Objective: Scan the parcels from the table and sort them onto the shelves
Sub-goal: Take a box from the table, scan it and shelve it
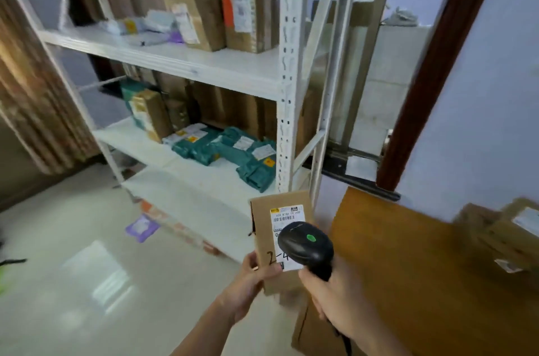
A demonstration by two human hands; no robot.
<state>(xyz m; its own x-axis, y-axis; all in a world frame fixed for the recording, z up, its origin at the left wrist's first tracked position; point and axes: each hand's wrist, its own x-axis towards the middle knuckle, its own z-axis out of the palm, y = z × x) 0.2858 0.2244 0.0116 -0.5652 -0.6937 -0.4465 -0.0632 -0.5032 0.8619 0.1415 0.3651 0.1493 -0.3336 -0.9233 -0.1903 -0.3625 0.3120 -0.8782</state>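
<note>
One small cardboard parcel [280, 239] is in play, held up in front of the white shelf rack [291, 63], just left of the wooden table [408, 268]. Its long axis runs roughly up and down, tilted a bit, with the label face toward the camera. The white shipping label [287, 217] has a barcode near the top, and "2-4" is handwritten in black marker lower down.

The left hand [253, 277] pinches the parcel's lower left corner, thumb on the front face and fingers curled behind. The right hand [332, 291] is wrapped round the handle of one black barcode scanner [306, 244]. The scanner's head sits over the lower right of the label and shows one green light on top.

Three shelf levels are visible. The top one holds about three upright brown boxes [233, 14] plus a few flat pale mailers [145, 28] to their left. The middle one has teal poly bags [230, 151], roughly four or five (blurry, hard to count), and a couple of upright boxes behind. The lowest board looks bare where it shows.

At least two more brown parcels [507, 236] sit on the table's far right, too blurred to count properly. One purple packet [142, 227] lies on the floor.
</note>
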